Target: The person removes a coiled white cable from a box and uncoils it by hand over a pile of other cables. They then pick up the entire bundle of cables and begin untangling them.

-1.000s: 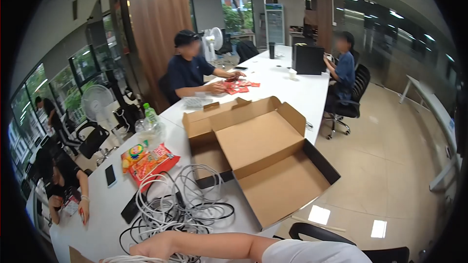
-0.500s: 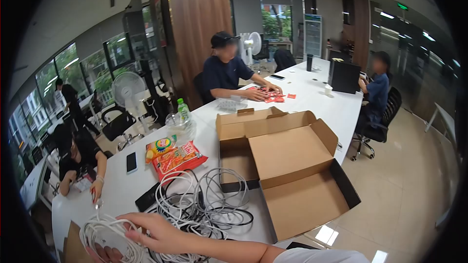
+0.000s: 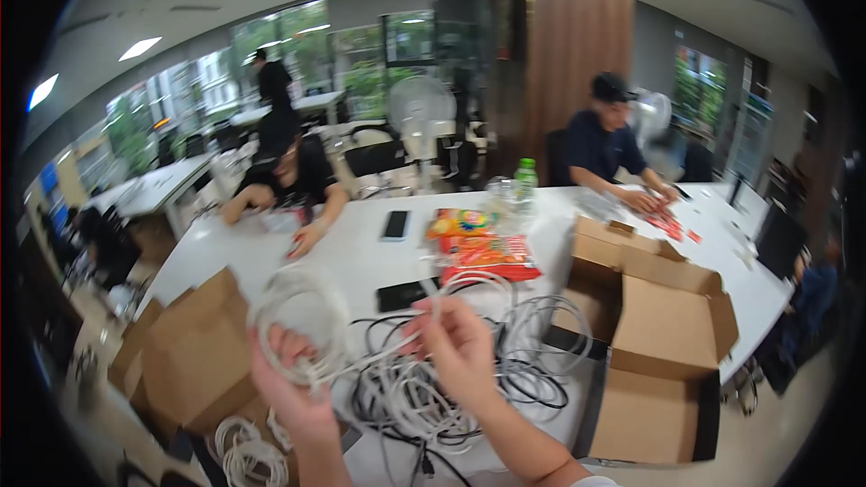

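My left hand (image 3: 298,379) is wrapped round the lower part of a coiled white cable (image 3: 338,316), held up over the table's near edge. My right hand (image 3: 458,347) pinches a length of the same white cable, which runs across from the coil. Beneath my right hand lies a tangled pile of white, grey and black cables (image 3: 433,406). At the lower left, another white coil (image 3: 248,455) rests in an open cardboard box (image 3: 203,352).
An open, divided cardboard box (image 3: 663,307) lies at the right. Snack bags (image 3: 492,257), a green-capped bottle (image 3: 525,182) and two phones (image 3: 395,225) are on the white table (image 3: 361,257). Two people sit across, one handling red packets (image 3: 666,224).
The view has swung left. My left hand and the coil have come up into clearer view, and my right hand has moved off the coil, drawing out a length of cable.
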`<action>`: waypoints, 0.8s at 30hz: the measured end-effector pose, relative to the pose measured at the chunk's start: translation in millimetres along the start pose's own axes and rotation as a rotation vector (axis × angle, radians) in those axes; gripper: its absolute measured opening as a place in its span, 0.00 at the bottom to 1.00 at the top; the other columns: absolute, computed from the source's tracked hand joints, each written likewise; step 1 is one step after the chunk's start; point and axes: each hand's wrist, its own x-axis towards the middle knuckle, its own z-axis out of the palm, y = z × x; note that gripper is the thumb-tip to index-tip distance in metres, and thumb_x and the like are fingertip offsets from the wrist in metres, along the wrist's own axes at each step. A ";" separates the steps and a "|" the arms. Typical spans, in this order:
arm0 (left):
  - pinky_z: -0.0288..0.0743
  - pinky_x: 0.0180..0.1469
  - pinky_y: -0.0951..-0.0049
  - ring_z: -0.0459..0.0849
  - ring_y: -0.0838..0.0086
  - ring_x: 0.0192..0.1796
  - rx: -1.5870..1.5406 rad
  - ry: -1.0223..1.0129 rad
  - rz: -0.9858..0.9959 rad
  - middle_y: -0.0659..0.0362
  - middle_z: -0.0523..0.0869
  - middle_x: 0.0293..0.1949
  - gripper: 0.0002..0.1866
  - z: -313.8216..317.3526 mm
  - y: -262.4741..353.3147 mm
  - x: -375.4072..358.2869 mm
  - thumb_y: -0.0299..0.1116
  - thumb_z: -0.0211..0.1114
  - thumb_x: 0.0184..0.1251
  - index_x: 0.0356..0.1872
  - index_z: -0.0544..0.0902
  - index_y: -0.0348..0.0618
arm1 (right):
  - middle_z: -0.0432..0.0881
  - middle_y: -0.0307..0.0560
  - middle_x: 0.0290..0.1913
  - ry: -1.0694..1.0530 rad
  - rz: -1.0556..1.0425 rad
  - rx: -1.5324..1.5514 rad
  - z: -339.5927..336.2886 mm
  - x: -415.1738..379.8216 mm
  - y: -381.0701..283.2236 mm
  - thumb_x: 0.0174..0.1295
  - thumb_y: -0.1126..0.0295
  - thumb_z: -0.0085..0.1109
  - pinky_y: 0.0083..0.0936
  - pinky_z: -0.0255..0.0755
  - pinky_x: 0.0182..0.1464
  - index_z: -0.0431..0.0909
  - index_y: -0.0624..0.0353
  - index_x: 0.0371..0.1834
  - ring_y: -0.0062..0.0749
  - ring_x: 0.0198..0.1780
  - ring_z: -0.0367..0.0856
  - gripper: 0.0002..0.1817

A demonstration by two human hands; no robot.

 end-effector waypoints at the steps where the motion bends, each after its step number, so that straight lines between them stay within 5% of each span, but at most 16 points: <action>1: 0.63 0.31 0.80 0.62 0.84 0.22 -0.013 0.002 0.032 0.67 0.66 0.25 0.14 -2.5 2.2 0.5 0.41 0.49 0.78 0.32 0.69 0.45 | 0.83 0.42 0.38 -0.022 0.023 0.016 -2.4 3.9 6.6 0.73 0.73 0.47 0.15 0.74 0.34 0.72 0.61 0.51 0.20 0.34 0.83 0.08; 6: 0.74 0.43 0.75 0.70 0.80 0.29 0.046 0.086 0.138 0.63 0.78 0.36 0.14 17.5 3.0 0.8 0.41 0.50 0.77 0.39 0.75 0.41 | 0.85 0.43 0.35 -0.082 0.187 -0.086 -7.5 13.9 9.7 0.70 0.73 0.54 0.15 0.76 0.32 0.73 0.61 0.43 0.22 0.35 0.85 0.04; 7: 0.76 0.52 0.70 0.75 0.77 0.36 -0.024 -0.027 0.094 0.59 0.82 0.46 0.16 5.1 6.6 2.7 0.40 0.49 0.77 0.51 0.76 0.38 | 0.85 0.44 0.35 -0.082 0.198 -0.127 -8.6 14.7 10.5 0.69 0.74 0.55 0.15 0.76 0.32 0.73 0.61 0.42 0.23 0.35 0.85 0.04; 10: 0.76 0.49 0.70 0.81 0.77 0.39 -0.011 0.061 0.095 0.58 0.83 0.48 0.18 20.7 4.1 -1.2 0.37 0.50 0.76 0.57 0.75 0.36 | 0.86 0.45 0.35 -0.220 0.193 -0.395 -13.1 14.4 14.1 0.69 0.73 0.56 0.14 0.75 0.31 0.73 0.62 0.42 0.23 0.34 0.85 0.04; 14: 0.78 0.49 0.70 0.83 0.75 0.42 -0.031 -0.098 0.019 0.57 0.80 0.58 0.22 2.6 5.2 3.0 0.39 0.49 0.76 0.63 0.71 0.35 | 0.85 0.46 0.27 -0.302 0.086 -0.910 -7.6 11.9 13.6 0.67 0.70 0.59 0.20 0.76 0.31 0.78 0.67 0.35 0.24 0.30 0.86 0.09; 18: 0.80 0.48 0.73 0.83 0.76 0.43 -0.118 -0.124 -0.020 0.59 0.79 0.59 0.23 -0.4 10.6 5.6 0.38 0.50 0.76 0.66 0.67 0.36 | 0.83 0.47 0.21 -0.306 0.005 -0.872 -0.3 7.4 15.5 0.65 0.69 0.61 0.22 0.75 0.29 0.80 0.67 0.30 0.25 0.25 0.84 0.11; 24: 0.80 0.47 0.73 0.84 0.73 0.43 -0.095 -0.218 -0.077 0.58 0.84 0.43 0.25 -14.9 16.2 17.5 0.40 0.50 0.77 0.69 0.65 0.41 | 0.71 0.45 0.14 -0.558 -0.019 -0.765 10.7 -4.4 13.5 0.62 0.68 0.65 0.25 0.60 0.21 0.80 0.66 0.26 0.24 0.16 0.63 0.12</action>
